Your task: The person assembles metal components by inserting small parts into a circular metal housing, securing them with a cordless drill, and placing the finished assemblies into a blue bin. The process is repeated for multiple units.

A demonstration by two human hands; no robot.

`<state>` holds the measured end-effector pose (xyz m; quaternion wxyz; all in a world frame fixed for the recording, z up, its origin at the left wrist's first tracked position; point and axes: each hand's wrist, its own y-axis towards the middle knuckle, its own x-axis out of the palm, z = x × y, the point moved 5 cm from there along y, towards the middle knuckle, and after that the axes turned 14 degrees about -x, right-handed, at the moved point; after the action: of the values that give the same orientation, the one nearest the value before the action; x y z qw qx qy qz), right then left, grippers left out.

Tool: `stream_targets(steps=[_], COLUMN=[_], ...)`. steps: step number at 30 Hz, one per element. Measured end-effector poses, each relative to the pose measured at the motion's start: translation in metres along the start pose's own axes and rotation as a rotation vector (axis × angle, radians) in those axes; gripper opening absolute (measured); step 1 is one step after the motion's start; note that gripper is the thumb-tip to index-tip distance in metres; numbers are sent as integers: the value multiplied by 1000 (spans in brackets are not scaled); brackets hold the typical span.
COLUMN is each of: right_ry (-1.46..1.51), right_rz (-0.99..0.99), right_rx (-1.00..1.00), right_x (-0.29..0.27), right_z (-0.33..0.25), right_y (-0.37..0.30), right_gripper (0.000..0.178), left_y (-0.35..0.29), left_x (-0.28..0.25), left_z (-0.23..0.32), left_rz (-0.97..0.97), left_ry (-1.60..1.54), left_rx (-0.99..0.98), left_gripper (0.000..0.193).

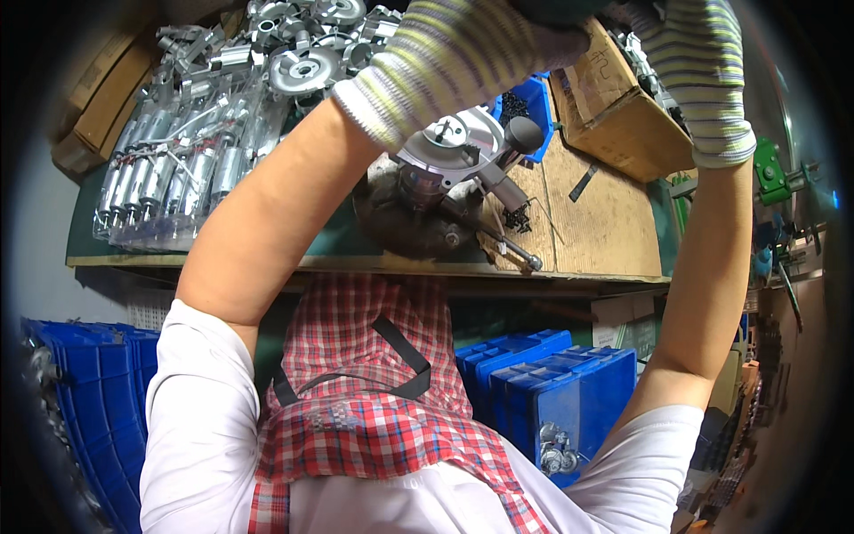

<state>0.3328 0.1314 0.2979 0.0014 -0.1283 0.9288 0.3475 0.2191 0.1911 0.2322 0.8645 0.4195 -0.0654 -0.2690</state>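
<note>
Left hand [507, 49] and right hand [694, 44], both gloved, seem at a reaching step beyond the metal assembly [480, 149]; fingers' opening and hold cannot be told; withdrawal calls for clearance.

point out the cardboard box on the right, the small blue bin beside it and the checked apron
Cardboard box [618, 129]: head view, on its side wall.
Small blue bin [539, 109]: head view, on its wall.
Checked apron [374, 445]: head view, on its cloth.

Cylinders [160, 173] left on bench [338, 245], carton [614, 125] right, metal assembly [467, 158] between.
</note>
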Motion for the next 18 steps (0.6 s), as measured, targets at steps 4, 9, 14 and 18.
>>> stream_targets(steps=[4, 9, 14, 18], right_ry=[-591, -1245, -1553, -1549], right_rz=[32, -154, -439, -420], right_rx=[38, -284, -513, -560], right_x=[5, 11, 29, 18], right_z=[-18, -25, -37, -34], right_y=[-11, -18, -15, -19], right_gripper=[10, 12, 17, 20], left_y=[-26, -28, -21, -21], left_x=[1, 10, 12, 19], left_z=[10, -4, 3, -10], left_rz=[32, -41, -115, 19], left_ry=[-197, 3, 163, 547], left_rx=[-296, -365, -178, 10], left_gripper=[51, 46, 39, 29])
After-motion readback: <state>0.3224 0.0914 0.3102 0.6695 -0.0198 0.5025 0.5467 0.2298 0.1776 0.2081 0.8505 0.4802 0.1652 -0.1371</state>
